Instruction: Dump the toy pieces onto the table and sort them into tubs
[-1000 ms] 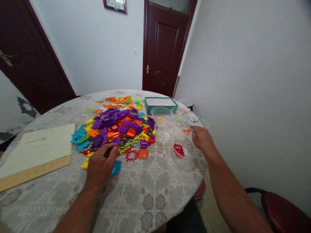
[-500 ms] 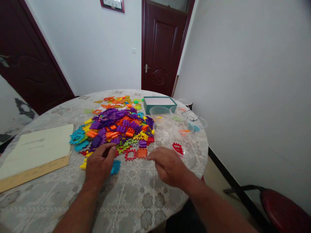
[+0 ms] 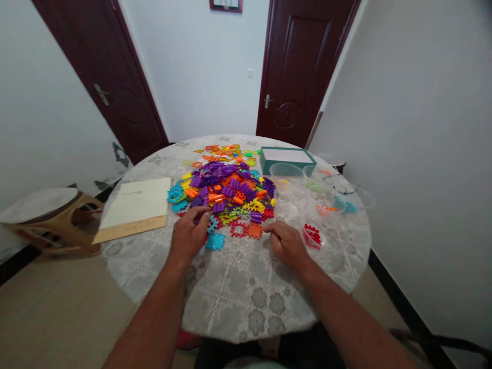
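Observation:
My left hand (image 3: 189, 234) is at the front left edge of a heap of plastic building pieces (image 3: 221, 177). Its fingers are bent toward the thumb; a bit of purple shows between them, but whether it is held cannot be made out. A blue notched piece (image 3: 213, 223) is beside the thumb tip, and a blue square piece (image 3: 216, 241) lies below. My right hand (image 3: 287, 244) has its index finger stretched toward an orange square piece (image 3: 254, 230), the fingertip at its right edge, other fingers curled. Left of the orange square sits a red square frame (image 3: 238, 229), touching or almost touching it.
Clear plastic tubs (image 3: 288, 189) stand at the right, one with red pieces (image 3: 312, 236). Behind them is a green box (image 3: 288, 160). Paper sheets (image 3: 136, 202) lie at the left of the round table (image 3: 230, 287). A wooden stool (image 3: 57, 220) stands beyond.
The view has swung left and down, bringing the stool in sight. A blue notched piece now shows beside my left thumb. My right hand stays near the orange square, its fingertip closer to the edge.

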`<state>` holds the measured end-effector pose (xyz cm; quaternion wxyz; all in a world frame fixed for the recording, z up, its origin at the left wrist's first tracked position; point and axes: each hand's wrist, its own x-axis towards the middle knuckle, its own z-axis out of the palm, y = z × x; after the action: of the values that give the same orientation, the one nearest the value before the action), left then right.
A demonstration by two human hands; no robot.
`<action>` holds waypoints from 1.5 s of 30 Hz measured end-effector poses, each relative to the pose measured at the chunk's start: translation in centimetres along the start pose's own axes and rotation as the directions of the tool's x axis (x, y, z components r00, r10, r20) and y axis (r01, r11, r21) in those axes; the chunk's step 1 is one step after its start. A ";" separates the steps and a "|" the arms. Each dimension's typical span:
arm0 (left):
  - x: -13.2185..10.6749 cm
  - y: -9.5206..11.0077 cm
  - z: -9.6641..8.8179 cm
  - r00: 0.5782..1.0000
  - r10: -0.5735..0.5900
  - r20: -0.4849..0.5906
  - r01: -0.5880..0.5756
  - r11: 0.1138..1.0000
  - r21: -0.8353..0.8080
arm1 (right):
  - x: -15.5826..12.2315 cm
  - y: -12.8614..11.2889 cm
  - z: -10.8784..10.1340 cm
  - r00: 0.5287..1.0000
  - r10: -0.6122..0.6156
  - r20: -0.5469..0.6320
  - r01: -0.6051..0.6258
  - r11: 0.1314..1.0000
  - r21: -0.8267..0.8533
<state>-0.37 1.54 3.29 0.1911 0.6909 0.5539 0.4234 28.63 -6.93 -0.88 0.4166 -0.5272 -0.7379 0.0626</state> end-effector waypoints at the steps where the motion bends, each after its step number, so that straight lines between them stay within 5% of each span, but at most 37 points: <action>1: -0.2 -0.2 -0.5 1.000 0.019 0.008 -0.019 0.999 0.031 | -0.2 0.1 0.3 1.000 0.013 -0.001 -0.013 1.000 0.009; 11: -6.5 -4.2 -3.4 0.947 0.305 0.100 -0.319 0.858 0.402 | 0.1 -0.6 2.1 0.997 0.018 0.081 -0.011 0.997 -0.080; 23: -6.1 -3.6 -1.5 0.977 0.097 0.191 -0.189 0.804 0.563 | 0.5 -0.5 3.0 0.966 0.177 0.190 -0.123 0.957 -0.264; 29: -5.8 -3.7 -1.6 0.948 0.168 0.270 -0.291 0.799 0.526 | 0.4 0.0 2.8 0.982 0.120 0.143 -0.093 0.979 -0.182; 35: -6.5 -4.6 -2.3 0.941 0.238 0.239 -0.324 0.833 0.449 | 0.4 0.7 2.6 0.960 0.273 0.064 -0.260 0.952 -0.165; 42: -6.9 -3.6 -2.8 0.976 0.217 -0.011 -0.200 0.918 0.342 | 0.4 0.8 2.3 0.944 0.327 0.045 -0.323 0.943 -0.075; 45: -6.1 -1.6 -1.7 0.988 0.154 -0.001 -0.149 0.960 0.237 | 0.4 0.6 2.2 0.943 0.332 0.040 -0.330 0.943 -0.035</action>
<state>-2.87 -4.00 0.83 0.0692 0.7449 0.5475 0.3748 27.54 -5.60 -2.38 0.3759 -0.6479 -0.6489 0.1332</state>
